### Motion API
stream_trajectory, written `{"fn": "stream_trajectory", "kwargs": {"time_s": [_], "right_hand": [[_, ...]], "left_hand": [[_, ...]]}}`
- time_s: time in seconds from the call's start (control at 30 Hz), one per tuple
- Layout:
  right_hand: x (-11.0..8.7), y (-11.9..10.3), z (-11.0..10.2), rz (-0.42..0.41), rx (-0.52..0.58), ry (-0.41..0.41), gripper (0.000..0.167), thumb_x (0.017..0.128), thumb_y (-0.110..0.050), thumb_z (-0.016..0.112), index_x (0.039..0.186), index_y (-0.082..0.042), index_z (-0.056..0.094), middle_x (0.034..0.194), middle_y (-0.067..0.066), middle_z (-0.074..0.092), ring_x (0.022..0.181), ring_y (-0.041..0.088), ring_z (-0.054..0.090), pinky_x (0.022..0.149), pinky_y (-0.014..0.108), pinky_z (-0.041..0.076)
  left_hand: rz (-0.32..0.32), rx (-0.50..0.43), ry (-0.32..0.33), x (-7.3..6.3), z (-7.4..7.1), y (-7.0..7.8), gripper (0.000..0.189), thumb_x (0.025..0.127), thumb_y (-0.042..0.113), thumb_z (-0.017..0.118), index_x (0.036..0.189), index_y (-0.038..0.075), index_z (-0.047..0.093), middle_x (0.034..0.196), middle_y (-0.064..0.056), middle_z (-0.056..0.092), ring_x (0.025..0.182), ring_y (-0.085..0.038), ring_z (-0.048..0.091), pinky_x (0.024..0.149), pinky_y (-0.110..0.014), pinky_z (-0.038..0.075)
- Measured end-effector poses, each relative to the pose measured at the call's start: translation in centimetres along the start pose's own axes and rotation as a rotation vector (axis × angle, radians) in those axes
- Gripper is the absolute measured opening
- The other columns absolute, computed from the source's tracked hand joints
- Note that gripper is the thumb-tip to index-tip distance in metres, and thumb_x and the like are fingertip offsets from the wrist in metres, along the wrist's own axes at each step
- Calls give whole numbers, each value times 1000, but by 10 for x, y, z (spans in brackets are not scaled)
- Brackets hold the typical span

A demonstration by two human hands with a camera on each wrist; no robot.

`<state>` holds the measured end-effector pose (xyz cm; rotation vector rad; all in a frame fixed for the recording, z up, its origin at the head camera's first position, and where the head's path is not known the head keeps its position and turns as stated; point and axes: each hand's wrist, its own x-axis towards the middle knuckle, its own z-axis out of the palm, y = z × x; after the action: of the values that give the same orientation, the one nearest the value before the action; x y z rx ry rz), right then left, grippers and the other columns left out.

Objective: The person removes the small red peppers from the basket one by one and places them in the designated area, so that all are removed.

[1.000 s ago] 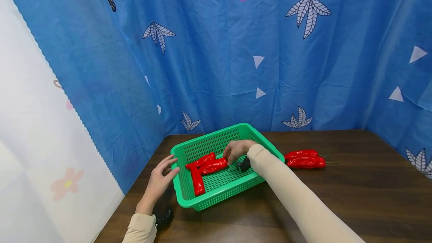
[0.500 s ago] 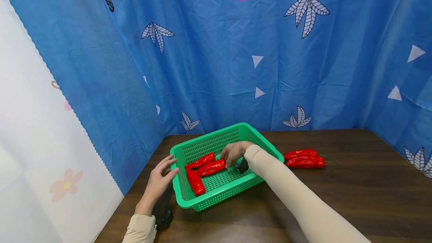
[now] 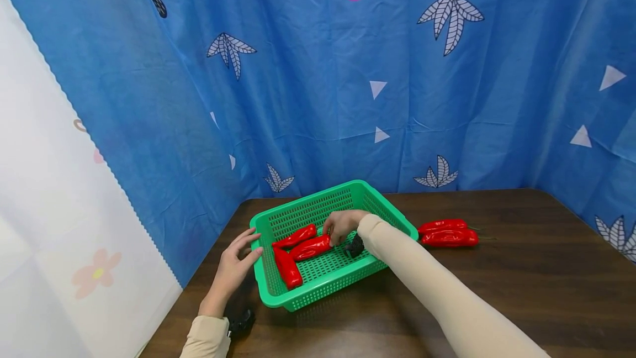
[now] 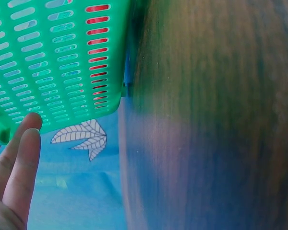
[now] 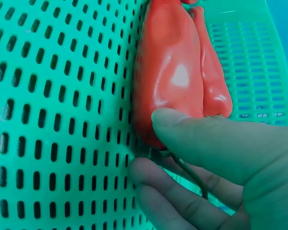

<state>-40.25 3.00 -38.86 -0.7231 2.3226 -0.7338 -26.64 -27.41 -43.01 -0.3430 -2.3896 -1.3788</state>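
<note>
Working at the table (image 3: 521, 269), we are steadying the green basket (image 3: 318, 291) with our left hand (image 3: 233, 267), fingers straight against its rim. Our right hand (image 3: 340, 225) is pinching the stem end of the red pepper (image 3: 310, 247) lying on the basket floor, long axis across it, tip pointing left. Next we judge letting go, then reaching for the two peppers (image 3: 448, 233) outside.

A dark wooden table (image 3: 521, 269) set against blue curtains carries a green perforated plastic basket (image 3: 343, 275) near its left corner, with two red peppers (image 3: 449, 233) lying just to the basket's right.
</note>
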Motion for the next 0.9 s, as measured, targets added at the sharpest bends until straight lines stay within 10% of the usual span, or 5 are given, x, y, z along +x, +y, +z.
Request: {"fn": "stream_trajectory", "kwargs": {"time_s": [0.9], "right_hand": [[-3,3,-3,-47,79,-4,41,92,-3,69,132,-5,61,108,5,72,90,19,69,88,36,59]], "left_hand": [[25,21,15,1,0,-2,41,97,19,68,134,2,63,153,-14,47,129,-36,55,90,-20,54]]}}
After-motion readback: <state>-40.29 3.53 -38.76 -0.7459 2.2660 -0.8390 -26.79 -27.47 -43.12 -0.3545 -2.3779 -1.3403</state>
